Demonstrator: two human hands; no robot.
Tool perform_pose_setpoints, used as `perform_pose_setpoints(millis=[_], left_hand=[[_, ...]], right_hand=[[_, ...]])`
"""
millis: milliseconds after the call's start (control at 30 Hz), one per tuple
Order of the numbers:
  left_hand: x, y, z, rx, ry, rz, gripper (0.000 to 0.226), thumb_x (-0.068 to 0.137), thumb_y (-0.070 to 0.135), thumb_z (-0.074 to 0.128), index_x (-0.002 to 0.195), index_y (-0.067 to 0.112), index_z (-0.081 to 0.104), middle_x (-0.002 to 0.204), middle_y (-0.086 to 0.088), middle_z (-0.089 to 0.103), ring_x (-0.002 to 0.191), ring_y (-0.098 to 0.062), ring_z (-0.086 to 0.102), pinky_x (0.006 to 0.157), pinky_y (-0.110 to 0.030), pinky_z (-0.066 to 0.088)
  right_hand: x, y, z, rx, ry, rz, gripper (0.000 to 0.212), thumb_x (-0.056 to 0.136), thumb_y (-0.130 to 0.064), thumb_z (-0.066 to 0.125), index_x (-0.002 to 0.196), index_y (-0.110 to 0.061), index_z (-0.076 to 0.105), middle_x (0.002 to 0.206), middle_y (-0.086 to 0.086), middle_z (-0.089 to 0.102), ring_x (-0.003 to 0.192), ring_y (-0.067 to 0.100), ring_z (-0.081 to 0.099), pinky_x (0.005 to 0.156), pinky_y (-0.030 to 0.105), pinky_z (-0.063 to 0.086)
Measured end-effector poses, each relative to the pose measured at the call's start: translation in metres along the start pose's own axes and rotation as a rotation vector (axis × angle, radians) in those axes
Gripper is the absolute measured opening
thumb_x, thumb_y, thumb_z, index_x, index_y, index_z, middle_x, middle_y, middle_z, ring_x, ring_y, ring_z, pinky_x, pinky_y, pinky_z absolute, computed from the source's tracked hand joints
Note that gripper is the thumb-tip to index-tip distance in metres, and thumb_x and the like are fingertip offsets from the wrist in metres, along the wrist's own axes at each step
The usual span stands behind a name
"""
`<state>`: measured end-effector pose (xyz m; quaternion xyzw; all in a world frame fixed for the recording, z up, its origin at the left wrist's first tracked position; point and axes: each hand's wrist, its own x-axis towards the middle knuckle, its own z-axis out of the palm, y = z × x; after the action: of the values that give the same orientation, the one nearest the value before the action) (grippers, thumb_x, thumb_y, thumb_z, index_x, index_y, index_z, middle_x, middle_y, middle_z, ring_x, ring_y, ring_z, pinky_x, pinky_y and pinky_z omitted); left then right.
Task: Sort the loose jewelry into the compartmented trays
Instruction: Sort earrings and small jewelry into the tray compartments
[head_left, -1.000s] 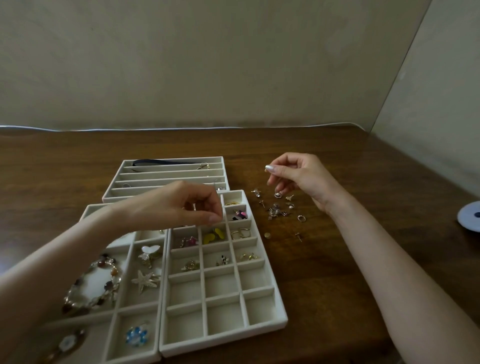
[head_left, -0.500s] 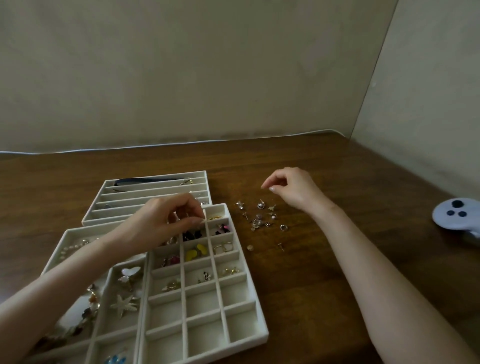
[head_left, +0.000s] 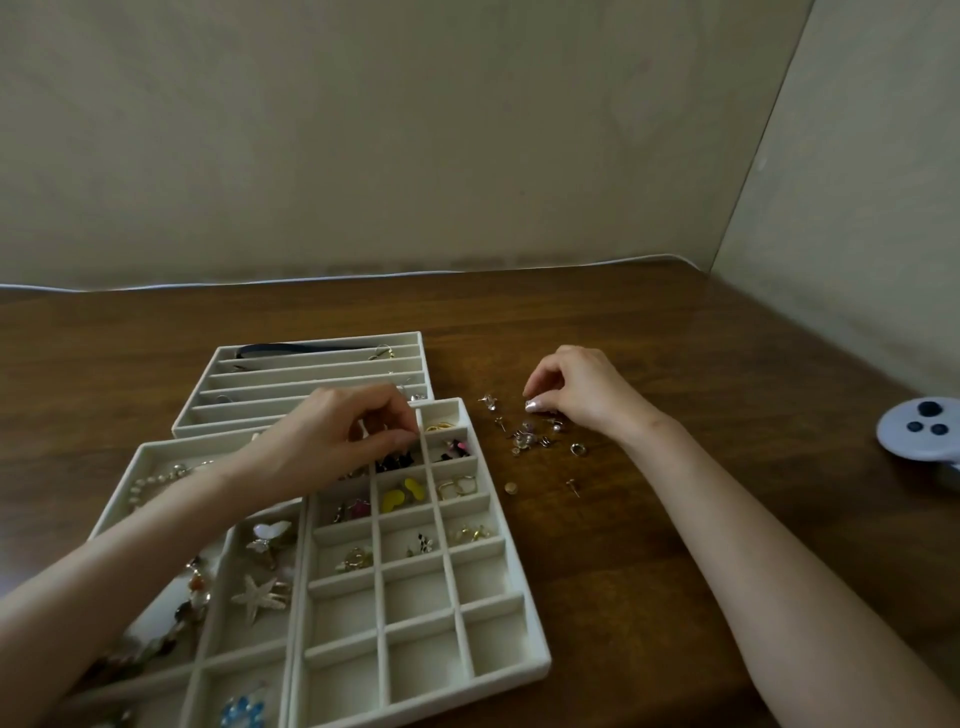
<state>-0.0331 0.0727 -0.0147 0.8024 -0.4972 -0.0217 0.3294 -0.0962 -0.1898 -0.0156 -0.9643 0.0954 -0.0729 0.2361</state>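
Plain beige walls (head_left: 415, 156) meet in a corner behind a brown wooden tabletop (head_left: 675, 545), and a thin white cable (head_left: 363, 279) runs along its far edge. Three pale trays lie on the left part. The far tray (head_left: 311, 387) has long narrow slots, and a dark band (head_left: 296, 349) lies in its farthest slot. The small-cell tray (head_left: 431, 670) is nearest to the middle. Some of its upper cells hold black pieces (head_left: 395, 461), yellow pieces (head_left: 402, 496), a pink piece (head_left: 360, 508) and gold hoops (head_left: 457, 486), while its lower rows hold nothing. The left tray (head_left: 156, 452) touches it on the left side. It holds a pearl bracelet (head_left: 156, 480), a white butterfly piece (head_left: 270, 535) and a starfish brooch (head_left: 260, 597).

The loose jewelry (head_left: 530, 436) lies in a small heap on the bare wood, just to the right of the small-cell tray. A ring (head_left: 577, 448), a small gold disc (head_left: 511, 487) and a stud (head_left: 573, 487) lie a little apart from the heap.

The left hand (head_left: 332, 441) is over the upper cells of the small-cell tray. Its grip is closed, thumb against fingertips, but I cannot tell if it has a piece inside. The right hand (head_left: 576, 395) is at the far side of the heap with curled fingers pointing down. Its grip is narrow, and I cannot tell if it has hold of a piece.

At the right edge lies a white controller (head_left: 919, 428) with dark buttons.
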Motion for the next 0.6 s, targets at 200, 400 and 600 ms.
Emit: perform_pose_setpoints(millis=[200,400,600], left_hand=[[0.0,-0.001,0.0,0.013,-0.001,-0.023,0.009,0.086,0.019,0.062,0.091,0.026,0.063,0.08,0.01,0.066,0.077,-0.005,0.061,0.062,-0.011,0.045],[0.0,0.007,-0.004,-0.085,-0.003,-0.069,0.007,0.085,0.024,0.061,0.09,0.028,0.063,0.086,0.011,0.068,0.077,-0.009,0.065,0.066,-0.025,0.053],[-0.002,0.038,-0.018,-0.405,-0.043,-0.099,0.029,0.077,0.033,0.063,0.099,0.015,0.061,0.087,-0.004,0.069,0.075,-0.015,0.068,0.066,-0.021,0.054]], right_hand=[[0.0,-0.002,0.0,0.068,-0.022,0.012,0.008,0.082,-0.014,0.071,0.088,-0.016,0.066,0.097,-0.004,0.062,0.092,0.009,0.057,0.078,0.023,0.047],[0.002,-0.002,0.003,0.133,0.046,-0.035,0.01,0.083,-0.014,0.071,0.082,-0.018,0.062,0.089,-0.003,0.062,0.083,0.009,0.059,0.065,0.017,0.045],[-0.014,-0.021,-0.016,0.743,-0.091,-0.121,0.015,0.072,-0.007,0.075,0.081,-0.008,0.064,0.081,0.007,0.069,0.074,0.019,0.067,0.066,0.025,0.057]])
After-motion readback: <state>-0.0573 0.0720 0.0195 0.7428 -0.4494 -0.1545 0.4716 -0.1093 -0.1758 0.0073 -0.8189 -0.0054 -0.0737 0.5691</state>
